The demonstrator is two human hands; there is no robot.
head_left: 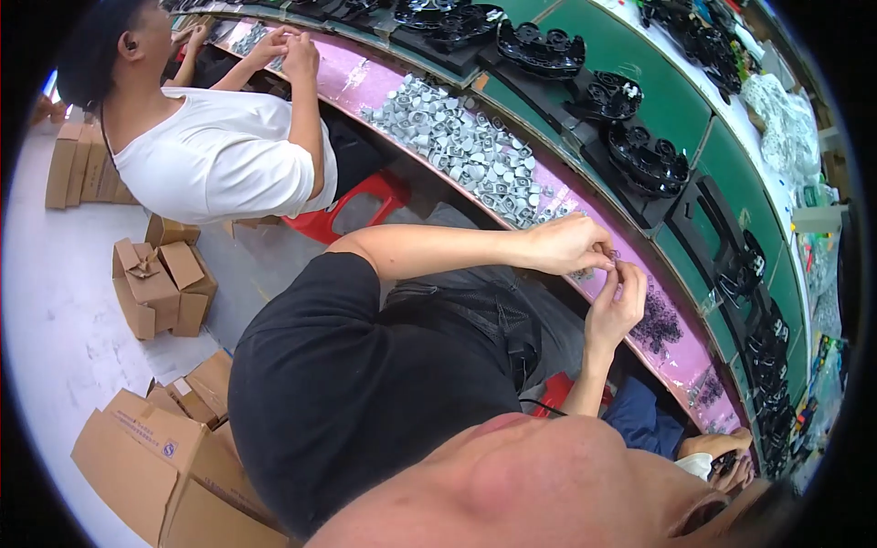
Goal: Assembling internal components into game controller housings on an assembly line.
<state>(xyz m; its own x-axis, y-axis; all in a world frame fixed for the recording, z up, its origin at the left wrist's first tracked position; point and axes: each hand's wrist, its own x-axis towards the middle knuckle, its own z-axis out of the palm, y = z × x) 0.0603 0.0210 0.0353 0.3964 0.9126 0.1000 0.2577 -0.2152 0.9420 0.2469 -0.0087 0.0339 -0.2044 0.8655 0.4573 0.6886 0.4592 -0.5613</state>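
Note:
Over the near edge of the pink bench strip (571,192), my left hand (568,245) and my right hand (618,309) meet fingertip to fingertip. Both are closed in a pinch. Whatever they hold is too small to make out, though a thin dark bit shows near the fingertips. Just beyond my right hand lies a pile of tiny dark wire-like pieces (658,326), perhaps springs. A wide heap of small grey plastic caps (457,151) spreads along the strip to the left of my left hand.
Glossy black moulded housings (644,160) stand on the green line (676,100) behind the strip. To my left a co-worker in a white shirt (219,151) sits on a red stool (375,201); another person's hand (722,447) is at lower right. Cardboard boxes (137,447) stand on the floor.

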